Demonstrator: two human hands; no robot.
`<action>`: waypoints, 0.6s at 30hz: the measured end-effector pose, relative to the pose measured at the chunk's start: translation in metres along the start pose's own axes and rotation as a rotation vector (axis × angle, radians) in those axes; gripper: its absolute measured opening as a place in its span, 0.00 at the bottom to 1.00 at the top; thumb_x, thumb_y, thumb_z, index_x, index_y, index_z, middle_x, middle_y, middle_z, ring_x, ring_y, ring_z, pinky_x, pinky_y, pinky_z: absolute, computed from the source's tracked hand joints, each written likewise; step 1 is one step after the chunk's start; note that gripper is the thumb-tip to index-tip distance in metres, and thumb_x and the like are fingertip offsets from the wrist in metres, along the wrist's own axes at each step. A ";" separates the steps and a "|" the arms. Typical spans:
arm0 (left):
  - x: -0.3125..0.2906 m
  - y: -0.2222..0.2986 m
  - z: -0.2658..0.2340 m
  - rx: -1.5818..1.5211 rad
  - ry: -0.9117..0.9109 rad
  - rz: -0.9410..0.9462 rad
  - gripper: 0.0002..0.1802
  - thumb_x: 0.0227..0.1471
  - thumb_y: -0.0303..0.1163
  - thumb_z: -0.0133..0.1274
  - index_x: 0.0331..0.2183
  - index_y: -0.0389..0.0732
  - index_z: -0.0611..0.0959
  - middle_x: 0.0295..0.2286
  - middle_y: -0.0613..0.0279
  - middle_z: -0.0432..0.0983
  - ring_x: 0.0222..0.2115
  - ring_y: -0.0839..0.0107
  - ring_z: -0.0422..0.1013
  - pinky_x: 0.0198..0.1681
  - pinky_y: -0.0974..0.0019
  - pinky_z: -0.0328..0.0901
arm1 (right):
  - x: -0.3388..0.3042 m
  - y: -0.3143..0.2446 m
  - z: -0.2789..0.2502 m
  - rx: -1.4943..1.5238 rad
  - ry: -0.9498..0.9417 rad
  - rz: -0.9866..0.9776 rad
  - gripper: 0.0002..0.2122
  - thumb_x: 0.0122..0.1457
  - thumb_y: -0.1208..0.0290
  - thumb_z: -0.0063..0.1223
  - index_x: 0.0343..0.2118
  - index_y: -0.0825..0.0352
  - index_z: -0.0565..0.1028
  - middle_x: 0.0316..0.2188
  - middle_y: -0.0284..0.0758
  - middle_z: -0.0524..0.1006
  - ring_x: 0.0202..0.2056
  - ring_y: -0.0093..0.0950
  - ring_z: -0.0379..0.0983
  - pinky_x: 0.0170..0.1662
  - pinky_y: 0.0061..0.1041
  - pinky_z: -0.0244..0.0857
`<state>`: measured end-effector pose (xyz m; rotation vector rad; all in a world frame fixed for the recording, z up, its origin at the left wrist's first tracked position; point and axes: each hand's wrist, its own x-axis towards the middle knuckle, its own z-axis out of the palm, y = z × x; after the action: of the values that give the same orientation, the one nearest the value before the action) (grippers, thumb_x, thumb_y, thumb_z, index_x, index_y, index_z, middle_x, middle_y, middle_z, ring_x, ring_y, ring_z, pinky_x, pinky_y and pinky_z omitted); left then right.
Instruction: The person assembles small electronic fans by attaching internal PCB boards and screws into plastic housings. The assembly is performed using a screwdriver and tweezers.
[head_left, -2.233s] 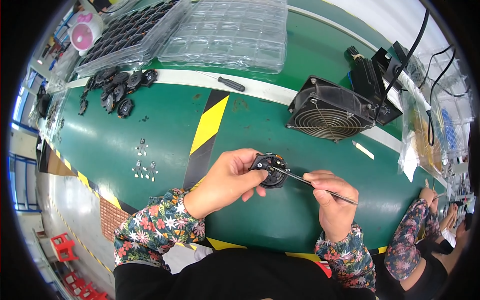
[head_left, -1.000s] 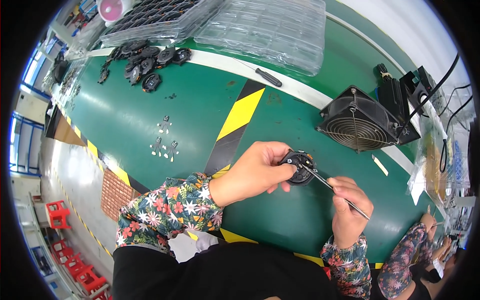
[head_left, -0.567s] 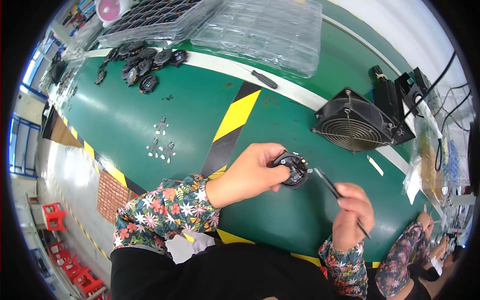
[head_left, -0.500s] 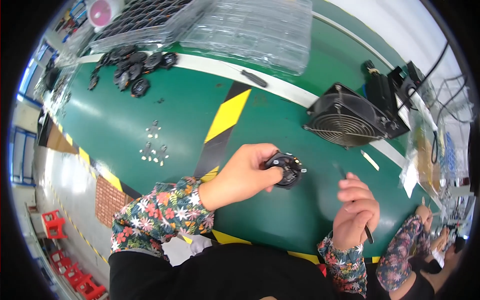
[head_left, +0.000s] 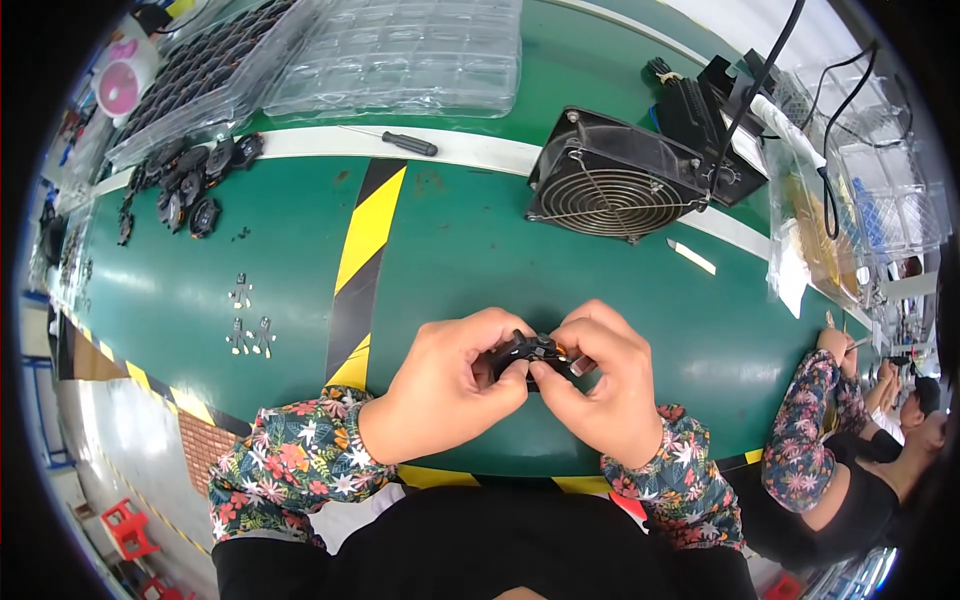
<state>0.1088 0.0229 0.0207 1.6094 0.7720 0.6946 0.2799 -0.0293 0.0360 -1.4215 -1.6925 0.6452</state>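
Observation:
Both hands meet over the green bench, close in front of me. My left hand (head_left: 440, 375) grips the left side of a small round black plastic part (head_left: 535, 348) with orange and light-coloured bits. On the part's right side, my right hand (head_left: 612, 385) pinches it between thumb and curled fingers. The two thumbs almost touch at the near edge, and the fingers cover much of the part. No thin dark tool shows in the right hand now; its palm is hidden.
A black fan (head_left: 620, 190) stands beyond my right hand, near a pale-handled blade (head_left: 692, 256). Further back lie a screwdriver (head_left: 410, 143) and clear plastic trays (head_left: 400, 60). Black parts (head_left: 185, 185) are piled far left; small metal-tipped pieces (head_left: 240, 335) lie nearer. A co-worker's sleeve (head_left: 800, 430) is at right.
My right hand has come left from the side, where it held a thin dark tool, and now grips the black part. The part is tilted more edge-on. The view has shifted right.

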 end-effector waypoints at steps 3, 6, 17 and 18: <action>-0.001 0.002 0.001 0.016 0.017 0.022 0.06 0.45 0.19 0.54 0.30 0.34 0.78 0.23 0.68 0.74 0.21 0.86 0.67 0.21 0.79 0.62 | 0.001 -0.005 0.000 0.098 -0.006 0.083 0.05 0.43 0.83 0.57 0.24 0.73 0.71 0.23 0.36 0.69 0.21 0.26 0.70 0.25 0.21 0.65; -0.004 0.000 0.001 -0.004 0.003 0.026 0.05 0.45 0.20 0.54 0.30 0.34 0.78 0.22 0.67 0.74 0.21 0.86 0.67 0.21 0.79 0.62 | -0.002 -0.001 0.002 0.147 -0.034 0.136 0.07 0.43 0.82 0.58 0.21 0.71 0.68 0.23 0.32 0.68 0.23 0.18 0.64 0.25 0.17 0.59; 0.000 -0.004 0.000 -0.202 -0.088 -0.150 0.06 0.46 0.18 0.50 0.30 0.34 0.75 0.25 0.72 0.70 0.24 0.88 0.63 0.25 0.80 0.60 | 0.002 0.002 0.002 0.114 -0.074 0.128 0.08 0.43 0.83 0.55 0.21 0.71 0.66 0.23 0.32 0.66 0.23 0.18 0.62 0.24 0.17 0.58; 0.001 -0.005 0.000 -0.284 -0.103 -0.188 0.06 0.46 0.18 0.50 0.31 0.34 0.75 0.26 0.72 0.69 0.26 0.88 0.63 0.26 0.80 0.60 | 0.002 0.003 0.003 0.114 -0.062 0.105 0.08 0.43 0.83 0.55 0.21 0.71 0.65 0.23 0.32 0.66 0.22 0.19 0.62 0.24 0.18 0.58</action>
<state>0.1085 0.0240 0.0157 1.2866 0.7041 0.5538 0.2793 -0.0267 0.0329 -1.4289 -1.6098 0.8385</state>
